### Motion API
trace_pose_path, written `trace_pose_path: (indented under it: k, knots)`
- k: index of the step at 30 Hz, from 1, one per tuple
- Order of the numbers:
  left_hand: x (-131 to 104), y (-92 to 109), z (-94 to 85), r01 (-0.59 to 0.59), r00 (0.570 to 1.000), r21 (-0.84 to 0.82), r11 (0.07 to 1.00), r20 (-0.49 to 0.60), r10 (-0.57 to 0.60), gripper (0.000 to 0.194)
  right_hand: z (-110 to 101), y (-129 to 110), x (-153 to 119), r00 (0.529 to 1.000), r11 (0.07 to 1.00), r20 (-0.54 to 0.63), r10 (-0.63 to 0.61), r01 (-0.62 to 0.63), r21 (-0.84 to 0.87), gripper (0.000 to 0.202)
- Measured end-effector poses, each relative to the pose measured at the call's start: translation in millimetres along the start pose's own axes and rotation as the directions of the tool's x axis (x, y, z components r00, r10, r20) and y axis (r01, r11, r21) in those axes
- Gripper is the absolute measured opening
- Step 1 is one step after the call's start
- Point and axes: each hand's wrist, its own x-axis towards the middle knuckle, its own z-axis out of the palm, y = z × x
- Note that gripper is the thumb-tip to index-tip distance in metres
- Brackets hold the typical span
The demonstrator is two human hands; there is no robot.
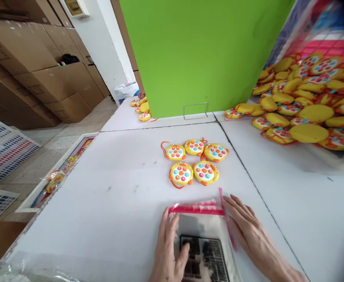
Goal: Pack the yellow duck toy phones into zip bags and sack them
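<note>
A stack of clear plastic zip bags (202, 225) with pink zip strips lies at the table's near edge, with a black printed panel on it. My left hand (170, 248) rests on the stack's left side, fingers stretched out and thumb apart over the bag. Along the right side lies my right hand (245, 223), its fingers extended and touching a narrow pink strip (229, 227). Beyond the bags sit several yellow duck-shaped toys (181, 173) with coloured buttons and orange cords, in two rows. Neither hand touches these toys.
A large heap of the same yellow toys (301, 113) spills from the right. A green panel (204, 55) stands at the back with a wire stand (195, 111) before it. More toys (144, 109) lie by its left edge. Cardboard boxes (63, 86) and a white-framed tray (31, 201) are left.
</note>
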Motion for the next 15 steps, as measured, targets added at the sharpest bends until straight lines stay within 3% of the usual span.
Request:
trace_pose_path:
  k: [3,6,8,13,15]
  knots:
    - [-1.3,-6.9,6.6,-0.013,0.998,0.003,1.000,-0.057,0.013,0.055,-4.1,33.3,-22.2,0.996,0.992,0.043,-0.076,0.080,-0.095,0.050]
    - [-2.0,-9.8,9.8,-0.016,0.998,-0.038,0.999,-0.058,0.013,0.053,-12.1,46.3,-40.7,0.997,0.987,-0.021,-0.073,0.069,-0.146,0.053]
    - [-1.6,-8.3,8.2,-0.010,0.999,-0.063,0.998,-0.041,0.007,0.052,-15.0,39.8,-31.5,0.997,0.986,-0.023,-0.067,0.063,-0.153,0.053]
    - [-0.2,-4.0,2.1,-0.016,0.999,-0.008,1.000,-0.034,0.015,0.047,-6.8,16.9,23.7,0.978,0.988,0.151,-0.142,0.150,-0.042,0.050]
    - [-0.3,-4.8,1.8,-0.021,0.997,-0.009,1.000,-0.072,0.020,0.046,-3.5,24.9,19.4,0.977,0.989,0.159,-0.144,0.148,-0.014,0.049]
